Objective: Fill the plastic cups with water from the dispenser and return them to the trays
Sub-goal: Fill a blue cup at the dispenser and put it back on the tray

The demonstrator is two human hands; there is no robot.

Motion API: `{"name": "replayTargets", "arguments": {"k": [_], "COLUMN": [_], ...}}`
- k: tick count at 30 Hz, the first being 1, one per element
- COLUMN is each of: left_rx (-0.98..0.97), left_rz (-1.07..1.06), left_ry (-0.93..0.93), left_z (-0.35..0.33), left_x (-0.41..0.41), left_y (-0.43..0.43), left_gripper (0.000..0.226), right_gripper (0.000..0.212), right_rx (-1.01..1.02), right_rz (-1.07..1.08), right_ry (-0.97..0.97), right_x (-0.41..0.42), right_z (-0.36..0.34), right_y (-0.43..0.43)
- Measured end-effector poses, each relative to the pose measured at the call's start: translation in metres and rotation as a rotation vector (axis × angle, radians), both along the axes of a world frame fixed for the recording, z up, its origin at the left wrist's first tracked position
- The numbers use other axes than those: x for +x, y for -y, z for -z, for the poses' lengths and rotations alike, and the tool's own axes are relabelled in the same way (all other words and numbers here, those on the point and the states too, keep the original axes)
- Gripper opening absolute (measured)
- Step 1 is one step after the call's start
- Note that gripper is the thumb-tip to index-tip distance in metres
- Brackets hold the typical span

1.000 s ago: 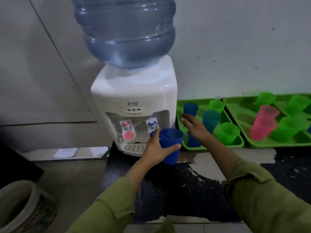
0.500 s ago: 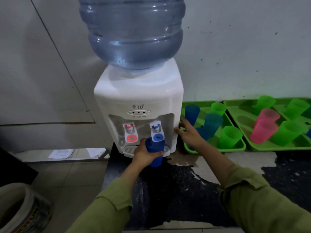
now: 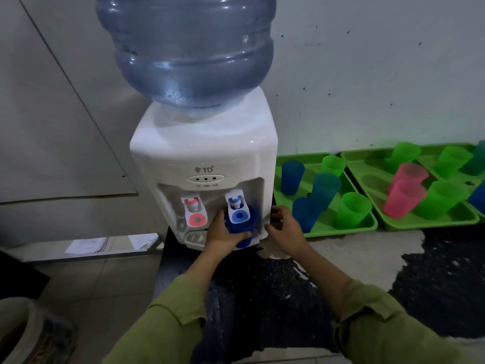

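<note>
Pale, speckled wall (image 3: 367,74) behind; worn counter (image 3: 341,253), black patches on grey, below both wrists. Boxy white plastic dispenser (image 3: 202,153) topped by ribbed, see-through blue bottle (image 3: 183,48). Left hand (image 3: 223,232) wrapped round smooth tapered blue cup (image 3: 244,241), fingers (image 3: 220,215) curled tight, cup's top hidden behind blue tap (image 3: 237,208). Right hand (image 3: 286,232) loosely bent, fingertips (image 3: 275,210) touching dispenser's side, holding nothing. Right of those fingertips, glossy green tray (image 3: 341,231) of upright cups (image 3: 353,208)

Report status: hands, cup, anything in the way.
Left hand grips blue cup under blue tap. Right hand touches dispenser side. Water flow not visible.
</note>
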State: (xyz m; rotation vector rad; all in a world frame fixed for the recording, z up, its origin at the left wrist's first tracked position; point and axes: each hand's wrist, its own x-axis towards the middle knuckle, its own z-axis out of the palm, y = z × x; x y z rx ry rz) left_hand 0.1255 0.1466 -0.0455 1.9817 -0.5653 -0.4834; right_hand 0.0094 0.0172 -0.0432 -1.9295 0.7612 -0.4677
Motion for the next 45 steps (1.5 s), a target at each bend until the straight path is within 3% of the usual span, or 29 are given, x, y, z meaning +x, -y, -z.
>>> {"name": "replayTargets", "arguments": {"k": [4, 8, 11, 15, 18, 21, 29, 36, 40, 42, 45], "left_rx": [0.001, 0.019, 0.003, 0.004, 0.077, 0.185, 0.344, 0.141, 0.067, 0.138, 0.329], "left_rz": [0.009, 0.036, 0.075, 0.033, -0.045, -0.133, -0.111, -0.068, -0.096, -0.047, 0.049], "left_ry": [0.003, 0.024, 0.061, 0.323, 0.46, 0.506, 0.472, 0.478, 0.304, 0.257, 0.459], "left_z": [0.004, 0.001, -0.004, -0.013, -0.021, -0.027, -0.032, -0.046, -0.065, -0.078, -0.092], "left_x": [-0.001, -0.002, -0.006, -0.014, -0.016, -0.016, -0.017, -0.026, -0.017, -0.01, -0.004], "left_y": [-0.003, -0.008, -0.013, -0.02, -0.018, -0.011, -0.008, -0.024, -0.029, -0.031, -0.037], "left_gripper": [0.081, 0.078, 0.066, 0.046, 0.025, 0.017, 0.023, 0.02, 0.027, 0.028, 0.032], "right_gripper": [0.044, 0.056, 0.068, 0.073, 0.077, 0.073, 0.067, 0.071, 0.069, 0.07, 0.071], "right_rx": [0.019, 0.02, -0.042, 0.019, 0.063, 0.077, 0.059, 0.014, 0.007, 0.015, 0.054], "right_rz": [0.045, -0.092, -0.1, -0.051, -0.004, 0.038, 0.023, 0.023, 0.046, 0.053, 0.064], "right_ry": [-0.098, -0.058, -0.03, 0.035, 0.063, 0.092, 0.077, 0.034, 0.03, 0.027, 0.038], "right_x": [-0.001, 0.002, 0.01, 0.027, 0.037, 0.039, 0.037, 0.036, 0.038, 0.039, 0.039], "right_z": [0.024, 0.037, 0.039, 0.038, 0.036, 0.036, 0.034, 0.035, 0.035, 0.035, 0.035], "right_y": [-0.017, -0.03, -0.04, -0.05, -0.052, -0.055, -0.053, -0.053, -0.055, -0.056, -0.057]}}
